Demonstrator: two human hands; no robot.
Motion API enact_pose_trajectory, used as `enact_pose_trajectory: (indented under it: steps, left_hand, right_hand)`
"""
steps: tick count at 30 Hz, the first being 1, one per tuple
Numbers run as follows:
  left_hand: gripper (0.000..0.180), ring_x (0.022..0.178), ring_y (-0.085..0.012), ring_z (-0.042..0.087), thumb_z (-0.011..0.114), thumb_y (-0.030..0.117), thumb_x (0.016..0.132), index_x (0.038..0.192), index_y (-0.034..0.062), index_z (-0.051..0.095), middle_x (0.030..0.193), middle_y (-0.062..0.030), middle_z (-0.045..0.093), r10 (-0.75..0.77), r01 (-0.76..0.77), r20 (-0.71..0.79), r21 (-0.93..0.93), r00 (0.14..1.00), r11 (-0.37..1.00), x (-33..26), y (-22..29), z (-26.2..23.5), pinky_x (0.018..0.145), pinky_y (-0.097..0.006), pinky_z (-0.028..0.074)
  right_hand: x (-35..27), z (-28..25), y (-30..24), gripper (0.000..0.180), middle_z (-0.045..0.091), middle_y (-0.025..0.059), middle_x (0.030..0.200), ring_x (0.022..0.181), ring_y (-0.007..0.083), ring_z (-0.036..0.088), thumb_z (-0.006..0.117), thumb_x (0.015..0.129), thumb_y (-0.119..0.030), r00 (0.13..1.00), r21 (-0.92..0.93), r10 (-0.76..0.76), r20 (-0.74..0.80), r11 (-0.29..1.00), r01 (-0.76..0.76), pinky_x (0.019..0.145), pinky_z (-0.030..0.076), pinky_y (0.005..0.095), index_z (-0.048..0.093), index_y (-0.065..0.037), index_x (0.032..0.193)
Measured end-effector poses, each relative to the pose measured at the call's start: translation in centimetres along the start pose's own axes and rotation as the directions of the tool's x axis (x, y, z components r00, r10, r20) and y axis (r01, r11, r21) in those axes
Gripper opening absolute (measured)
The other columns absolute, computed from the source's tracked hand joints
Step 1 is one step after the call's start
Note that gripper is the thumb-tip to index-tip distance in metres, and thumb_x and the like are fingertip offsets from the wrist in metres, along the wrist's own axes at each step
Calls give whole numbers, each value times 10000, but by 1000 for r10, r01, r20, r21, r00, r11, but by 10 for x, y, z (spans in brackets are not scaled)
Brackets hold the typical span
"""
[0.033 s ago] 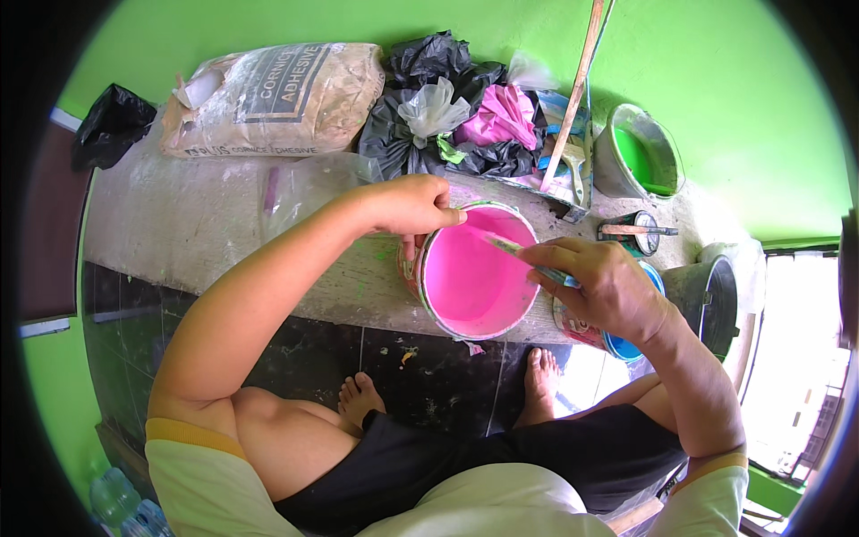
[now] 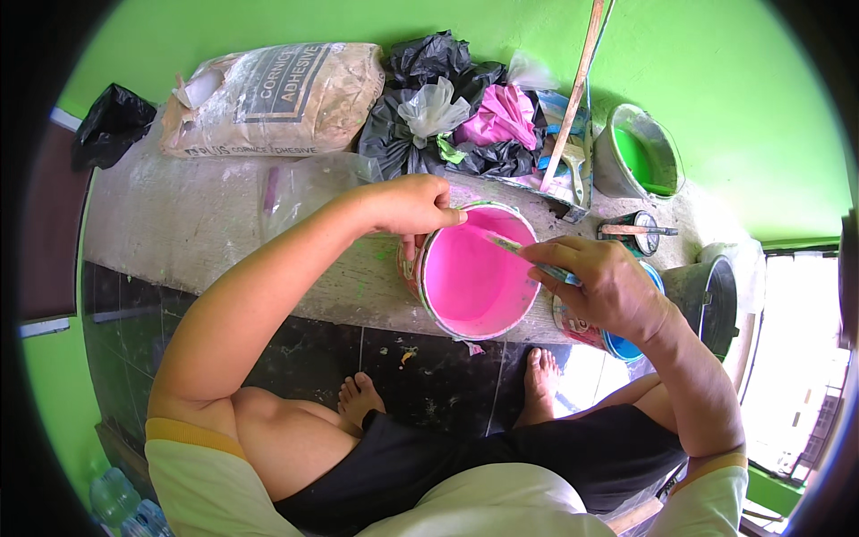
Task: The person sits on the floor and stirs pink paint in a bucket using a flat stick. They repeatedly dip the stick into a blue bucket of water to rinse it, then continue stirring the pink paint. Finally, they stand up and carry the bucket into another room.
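Note:
A round bucket of pink paint (image 2: 474, 277) stands near the front edge of the concrete ledge, its mouth facing up. My left hand (image 2: 416, 210) grips its upper left rim, thumb over the edge and fingers against the outer wall. Closed round a slim, paint-smeared stick (image 2: 504, 242), my right hand (image 2: 595, 277) is over the bucket's right side. The stick slants up and left across the opening, its far end at the pink paint near the back wall. Whether that end dips into the paint, I cannot tell.
Right of the bucket are a blue paint tub (image 2: 619, 345), a dark bucket (image 2: 711, 304) and a small can with a brush across it (image 2: 637, 233). Behind stand a green paint bucket (image 2: 626, 174), a paint tray (image 2: 573, 201), plastic bags (image 2: 416, 125) and a large paper sack (image 2: 277, 98).

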State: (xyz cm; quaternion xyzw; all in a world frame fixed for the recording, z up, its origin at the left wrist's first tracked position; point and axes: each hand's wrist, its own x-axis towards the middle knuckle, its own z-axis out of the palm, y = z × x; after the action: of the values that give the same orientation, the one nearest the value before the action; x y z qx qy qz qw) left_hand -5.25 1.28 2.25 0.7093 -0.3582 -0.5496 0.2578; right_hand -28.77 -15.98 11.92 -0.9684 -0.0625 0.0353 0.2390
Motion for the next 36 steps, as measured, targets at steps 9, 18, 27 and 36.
enact_pose_trajectory:
  steps: [9,18,27,36]
  left_hand:
    - [432,612,-275,759,653,376,1067,1034,-40,538,818,-177,725,33,-33,-12,-8,999,999,4,-2,-5,508,-374,591]
    - [432,623,-266,755,661,372,1064,1014,-36,530,830,-158,699,35,-35,-18,-20,999,999,3,-3,-5,516,-380,612]
    - [421,630,-300,771,655,358,1065,1040,-43,528,842,-192,739,28,-28,-2,0,1000,1000,3,0,-5,521,-391,599]
    - [420,640,-253,748,666,366,1065,1008,-23,516,859,-134,664,22,-22,-2,-25,1000,999,1,1,-4,536,-388,628]
  right_hand:
    - [1,-10,-6,223,785,193,941,861,330,782,756,999,-176,980,160,183,81,968,-194,765,606,399,767,-11,1148]
    - [6,10,-20,233,784,201,943,845,309,783,773,984,-135,981,386,195,-5,905,-178,743,592,364,763,-5,1178]
    - [7,4,-10,204,773,216,967,823,381,760,758,982,-144,981,87,161,-107,985,-152,737,599,426,764,-4,1130]
    - [3,13,-25,187,779,192,886,777,289,774,762,992,-129,980,345,199,24,918,-195,705,586,368,774,-5,1131]
